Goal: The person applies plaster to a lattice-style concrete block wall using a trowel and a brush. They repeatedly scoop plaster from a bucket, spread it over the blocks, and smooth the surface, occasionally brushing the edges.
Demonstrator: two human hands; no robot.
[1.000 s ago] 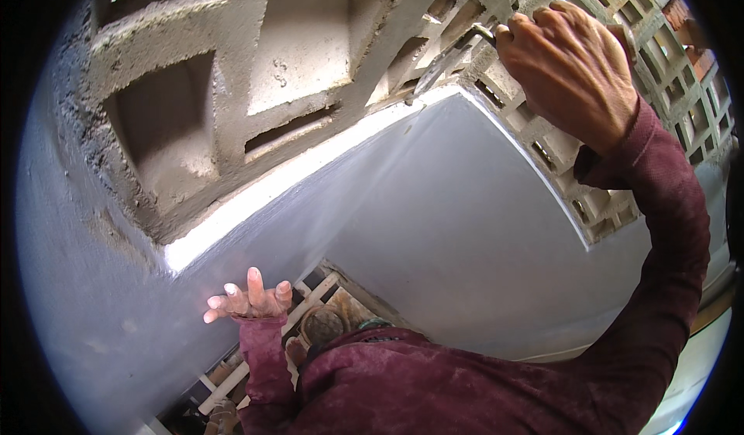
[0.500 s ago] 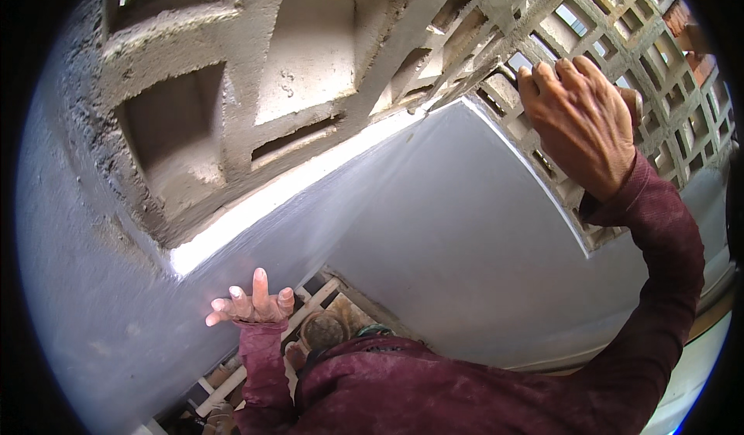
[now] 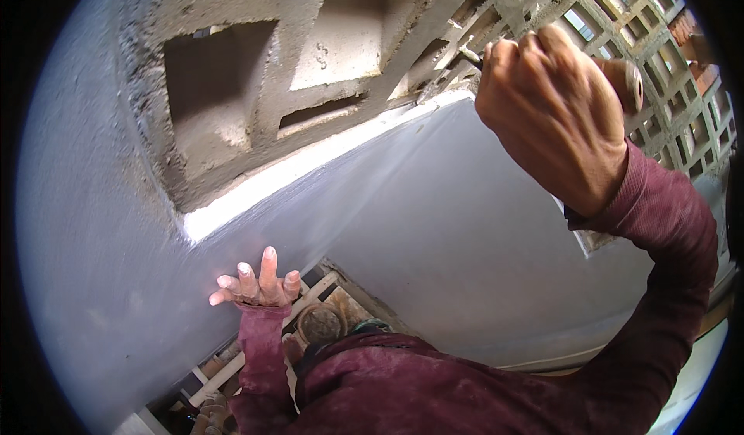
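My right hand (image 3: 554, 117) is closed around a wooden-handled trowel (image 3: 624, 86), raised at the upper right. The handle's butt sticks out on the right of my fist, and a thin bent metal neck comes out on the left. Its blade, partly blurred, seems to lie by the bright ledge (image 3: 333, 156) below the pierced concrete block screen (image 3: 225, 175); whether it touches cannot be made out. Lower down, my left hand (image 3: 260, 284) is open with fingers spread and whitish fingertips. Nothing is in it, and it is in front of the smooth grey wall (image 3: 132, 280).
Another stretch of block screen (image 3: 651, 63) runs along the upper right, meeting the first at a corner. Far below, beside my body, are a round bucket-like container (image 3: 322, 322), pale bars (image 3: 221, 381) and assorted items. A smooth grey wall face (image 3: 465, 241) fills the middle.
My right hand has come left and looks larger, and the trowel's neck now shows beside the corner. The view has shifted slightly. My left hand stays spread, a little higher in the picture.
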